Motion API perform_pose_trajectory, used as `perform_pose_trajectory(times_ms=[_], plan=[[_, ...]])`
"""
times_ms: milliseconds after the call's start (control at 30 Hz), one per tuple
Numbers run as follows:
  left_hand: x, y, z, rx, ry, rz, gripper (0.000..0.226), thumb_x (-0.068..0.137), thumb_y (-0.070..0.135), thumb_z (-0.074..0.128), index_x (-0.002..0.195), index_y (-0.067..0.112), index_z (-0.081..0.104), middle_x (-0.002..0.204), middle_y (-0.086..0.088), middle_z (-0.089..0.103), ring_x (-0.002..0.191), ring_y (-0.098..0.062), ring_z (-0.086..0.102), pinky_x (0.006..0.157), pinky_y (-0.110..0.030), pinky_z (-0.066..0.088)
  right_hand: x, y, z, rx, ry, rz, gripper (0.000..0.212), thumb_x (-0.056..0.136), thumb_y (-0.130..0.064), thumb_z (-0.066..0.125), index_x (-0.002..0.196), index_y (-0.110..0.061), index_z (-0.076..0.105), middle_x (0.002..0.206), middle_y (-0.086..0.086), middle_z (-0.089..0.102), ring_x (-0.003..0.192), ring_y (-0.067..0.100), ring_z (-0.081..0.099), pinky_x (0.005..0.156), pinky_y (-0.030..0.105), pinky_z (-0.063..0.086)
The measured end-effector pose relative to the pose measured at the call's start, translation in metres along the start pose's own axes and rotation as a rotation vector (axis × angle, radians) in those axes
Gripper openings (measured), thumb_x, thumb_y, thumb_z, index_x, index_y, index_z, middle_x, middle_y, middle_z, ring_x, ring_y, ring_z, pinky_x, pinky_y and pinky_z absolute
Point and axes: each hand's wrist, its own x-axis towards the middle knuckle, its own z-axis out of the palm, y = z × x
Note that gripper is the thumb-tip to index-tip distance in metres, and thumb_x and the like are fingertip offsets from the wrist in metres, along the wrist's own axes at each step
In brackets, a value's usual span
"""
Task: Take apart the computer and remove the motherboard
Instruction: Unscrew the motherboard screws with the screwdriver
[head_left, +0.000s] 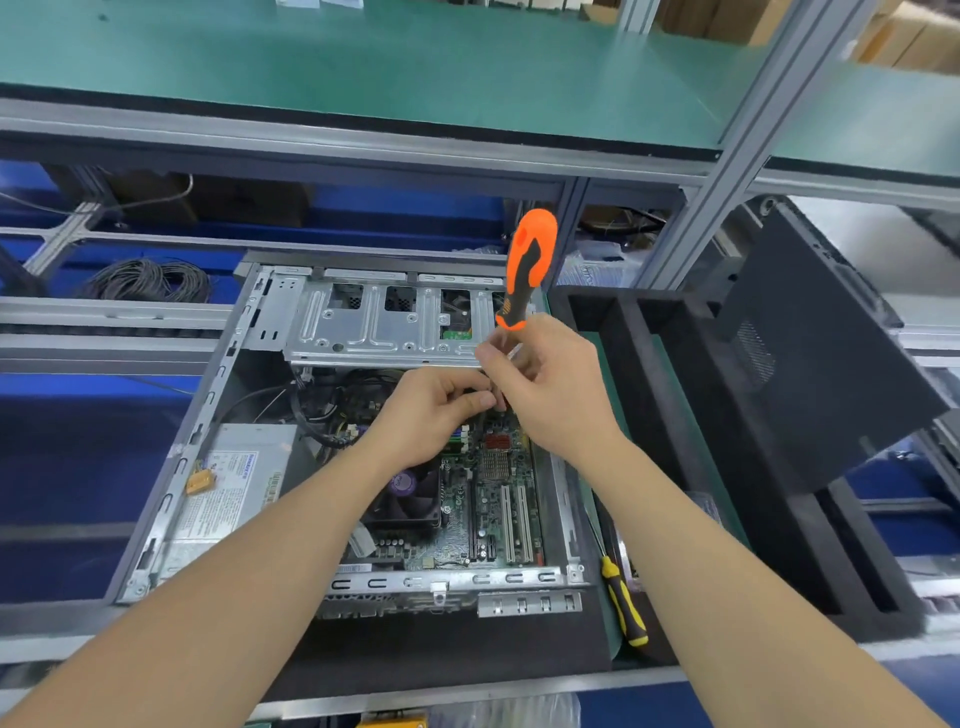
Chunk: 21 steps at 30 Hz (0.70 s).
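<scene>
An open computer case (171, 499) lies flat on the bench. Inside it sits the green motherboard (493, 514) with a black CPU fan (410, 493) and a silver power supply (228, 493) to the left. My right hand (550, 384) holds an orange-and-black screwdriver (527, 265) by its shaft, handle pointing up. My left hand (441, 410) pinches at the shaft's lower end, just above the board's top edge. The tip is hidden by my fingers. A metal drive cage (384, 322) spans the case's far end.
A yellow-and-black screwdriver (623, 603) lies on the mat right of the case. Black foam racks (675, 395) stand to the right, with a black side panel (815, 353) leaning on them. Coiled cable (148, 280) lies at the back left. A green shelf (363, 62) runs overhead.
</scene>
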Motion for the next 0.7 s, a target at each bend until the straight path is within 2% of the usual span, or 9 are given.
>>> perform_pose_trajectory(times_ms=[100,167,267,367,433,500,567,633,700], plan=[[0.000,0.000,0.001,-0.006,-0.011,-0.008,0.019,0.099,0.022,0.068,0.090,0.036,0.078,0.088,0.026,0.074,0.087,0.007,0.065,0.077,-0.012,0.044,0.016,-0.035,-0.025,-0.075,0.088,-0.066,0.028,0.090,-0.040,0.073,0.084,-0.019,0.056,0.064,-0.004,0.058,0.057,0.013,0.054,0.060,0.030,0.045],[-0.001,0.001,0.002,0.027,-0.009,-0.014,0.024,0.099,0.022,0.067,0.086,0.040,0.076,0.091,0.026,0.074,0.092,0.006,0.066,0.080,-0.012,0.044,0.032,-0.065,-0.044,-0.179,0.083,-0.125,0.040,0.089,-0.053,0.069,0.089,-0.016,0.054,0.060,-0.004,0.055,0.058,0.014,0.054,0.058,0.031,0.044],[-0.004,0.004,0.001,0.031,0.003,-0.033,0.025,0.100,0.023,0.065,0.086,0.039,0.076,0.093,0.024,0.075,0.093,0.003,0.067,0.083,-0.014,0.046,0.059,-0.100,-0.064,-0.623,-0.011,-0.091,0.048,0.090,-0.065,0.057,0.093,-0.017,0.054,0.069,0.000,0.051,0.076,0.026,0.056,0.063,0.034,0.040],[-0.006,0.008,0.001,0.049,-0.003,-0.023,0.025,0.100,0.023,0.065,0.085,0.040,0.076,0.089,0.025,0.074,0.083,0.006,0.064,0.074,-0.008,0.042,0.076,-0.120,-0.066,-0.894,-0.185,0.036,0.054,0.097,-0.060,0.054,0.073,-0.013,0.042,0.063,0.000,0.039,0.064,0.027,0.050,0.061,0.034,0.039],[-0.006,0.008,-0.001,0.051,-0.007,-0.020,0.022,0.100,0.024,0.065,0.087,0.038,0.076,0.086,0.025,0.073,0.078,0.006,0.063,0.071,-0.008,0.042,0.082,-0.124,-0.063,-0.918,-0.293,0.049,0.051,0.100,-0.054,0.054,0.075,-0.010,0.043,0.059,0.002,0.043,0.052,0.020,0.044,0.050,0.029,0.035],[-0.006,0.005,-0.004,0.058,-0.013,-0.019,0.020,0.100,0.029,0.065,0.089,0.040,0.076,0.079,0.020,0.072,0.067,0.002,0.058,0.065,-0.012,0.042,0.084,-0.122,-0.063,-0.856,-0.382,0.047,0.040,0.099,-0.043,0.057,0.081,-0.007,0.051,0.052,0.002,0.050,0.045,0.017,0.047,0.038,0.025,0.031],[-0.006,0.002,-0.006,0.072,-0.029,-0.001,0.017,0.100,0.035,0.063,0.091,0.043,0.075,0.066,0.015,0.066,0.056,-0.004,0.048,0.057,-0.014,0.037,0.084,-0.117,-0.068,-0.728,-0.407,0.065,0.035,0.095,-0.038,0.064,0.072,-0.014,0.053,0.051,-0.003,0.056,0.035,0.009,0.049,0.028,0.016,0.029],[-0.005,0.001,-0.003,0.080,-0.037,0.010,0.016,0.101,0.039,0.062,0.094,0.046,0.074,0.064,0.009,0.063,0.055,-0.009,0.047,0.058,-0.018,0.037,0.086,-0.114,-0.076,-0.649,-0.444,0.075,0.034,0.092,-0.035,0.069,0.068,-0.017,0.053,0.055,-0.004,0.058,0.027,0.003,0.047,0.026,0.012,0.030],[-0.002,0.001,0.000,0.088,-0.037,-0.002,0.015,0.101,0.042,0.060,0.096,0.048,0.073,0.070,-0.001,0.067,0.064,-0.025,0.056,0.064,-0.031,0.045,0.090,-0.110,-0.084,-0.678,-0.499,0.072,0.034,0.092,-0.036,0.071,0.068,-0.017,0.055,0.058,-0.004,0.060,0.033,0.004,0.052,0.032,0.016,0.040]])
